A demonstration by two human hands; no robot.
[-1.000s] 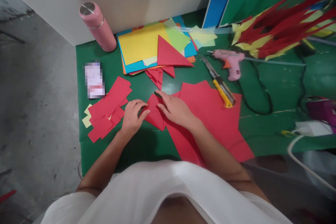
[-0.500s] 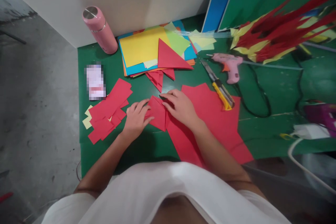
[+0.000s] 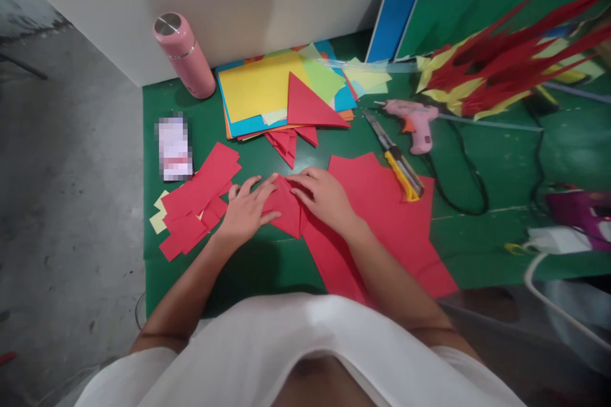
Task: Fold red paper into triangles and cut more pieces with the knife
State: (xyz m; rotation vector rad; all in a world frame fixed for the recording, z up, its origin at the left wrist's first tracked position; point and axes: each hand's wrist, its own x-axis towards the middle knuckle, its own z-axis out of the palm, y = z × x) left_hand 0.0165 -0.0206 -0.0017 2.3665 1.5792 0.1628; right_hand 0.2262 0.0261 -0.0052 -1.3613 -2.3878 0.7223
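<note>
A folded piece of red paper (image 3: 288, 211) lies on the green table between my hands, with crease lines meeting near its upper tip. My left hand (image 3: 247, 213) rests on its left side, fingers spread and thumb along the lower left edge. At the upper right, my right hand (image 3: 327, 198) bends its fingers and thumb around the paper's flap near the tip; part of the grip is hidden. Large red sheets (image 3: 382, 216) lie under my right forearm. To the left of my left hand is a loose pile of red paper strips (image 3: 198, 194) with some yellow pieces.
Behind are stacked coloured sheets (image 3: 260, 86) topped by a red folded triangle (image 3: 312, 105). A pink bottle (image 3: 186, 57) and a blurred-out phone (image 3: 175, 147) stand left. A utility knife (image 3: 394, 156) with its blade out and a pink glue gun (image 3: 413, 121) with a cord lie right.
My left fingers have slid slightly up and inward over the folded red paper. My right fingertips have shifted a little left at its tip. The paper stays in nearly the same place.
</note>
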